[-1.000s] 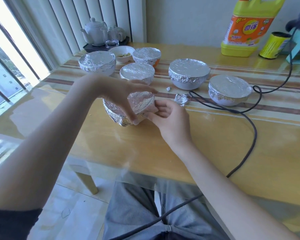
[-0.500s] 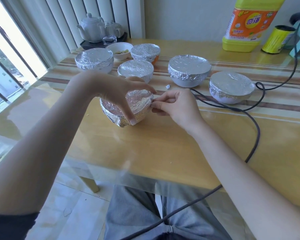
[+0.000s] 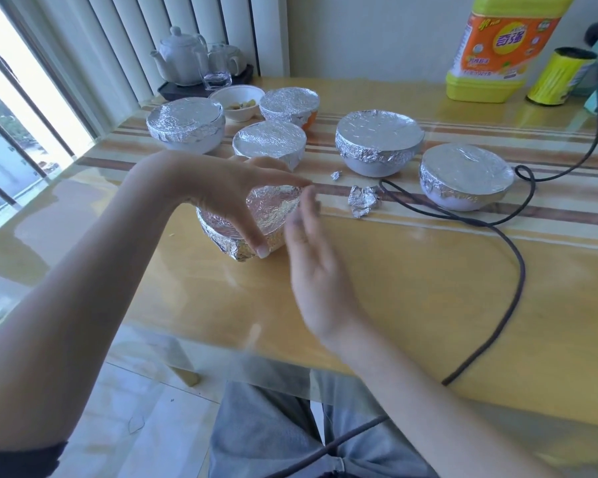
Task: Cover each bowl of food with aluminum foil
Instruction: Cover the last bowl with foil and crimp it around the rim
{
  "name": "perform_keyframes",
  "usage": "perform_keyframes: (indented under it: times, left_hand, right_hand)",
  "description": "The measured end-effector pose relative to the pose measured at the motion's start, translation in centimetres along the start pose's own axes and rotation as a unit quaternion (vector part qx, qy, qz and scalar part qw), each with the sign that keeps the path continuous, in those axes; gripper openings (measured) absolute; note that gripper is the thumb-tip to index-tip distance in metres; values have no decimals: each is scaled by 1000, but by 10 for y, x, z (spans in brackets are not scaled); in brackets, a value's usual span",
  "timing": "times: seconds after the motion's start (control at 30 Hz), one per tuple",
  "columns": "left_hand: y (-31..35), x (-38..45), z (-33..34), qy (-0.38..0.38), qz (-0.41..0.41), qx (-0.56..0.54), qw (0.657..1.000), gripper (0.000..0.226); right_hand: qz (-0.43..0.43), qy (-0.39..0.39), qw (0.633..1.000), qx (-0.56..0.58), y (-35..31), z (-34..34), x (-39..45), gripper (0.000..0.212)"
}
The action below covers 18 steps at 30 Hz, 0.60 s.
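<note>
My left hand [image 3: 228, 194] arches over the small foil-wrapped bowl [image 3: 252, 222] sitting near the front edge of the glossy yellow wooden table [image 3: 394, 281], toward its left side; my thumb presses the crumpled silver foil at the bowl's near side and my fingers curl over the far rim, so I hold it steady. My right hand [image 3: 311, 267] is just beside the bowl on its right, fingers straight and loose, holding nothing; it is blurred, so I cannot tell whether the fingertips touch the foil.

To finish this one well, I judge I should keep the left hand clamped and run the right palm around the rim, flattening the bunched fold at the near side against the wall without tearing it.

Then the one uncovered small white bowl with food [image 3: 237, 102], near the far left corner of the table, waits.
</note>
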State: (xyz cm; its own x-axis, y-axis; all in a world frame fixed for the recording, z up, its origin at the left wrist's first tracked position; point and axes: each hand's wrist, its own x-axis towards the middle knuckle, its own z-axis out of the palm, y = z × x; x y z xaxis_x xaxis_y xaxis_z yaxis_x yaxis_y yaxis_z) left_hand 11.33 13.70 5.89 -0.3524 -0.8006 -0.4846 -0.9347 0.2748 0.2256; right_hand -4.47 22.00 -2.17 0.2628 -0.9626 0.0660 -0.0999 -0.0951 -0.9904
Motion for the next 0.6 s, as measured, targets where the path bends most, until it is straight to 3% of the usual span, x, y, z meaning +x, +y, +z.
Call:
perform_keyframes:
  times: [0.07,0.17,0.3,0.37,0.53,0.6]
  left_hand:
    - [2,-1,-1,1,0,4,1000,115]
    - [1,-2,-2,1,6,10,1000,116]
    - [0,-1,-1,-2,4,-8,1000,121]
    - [-2,-1,0,-2,5,-6,1000,123]
    - [-2,-1,0,-4,-10,0,1000,133]
    - [0,-2,0,-6,-23,2,1000,136]
  right_hand:
    - [-6,-43,998,-34,-3,15,-2,79]
    - [3,-20,999,-43,-4,21,1,77]
    - [40,-4,991,128,-4,8,2,68]
    - [56,7,986,156,-2,3,6,65]
    - [83,7,992,91,7,3,15,65]
    - [91,20,992,80,13,0,22,74]
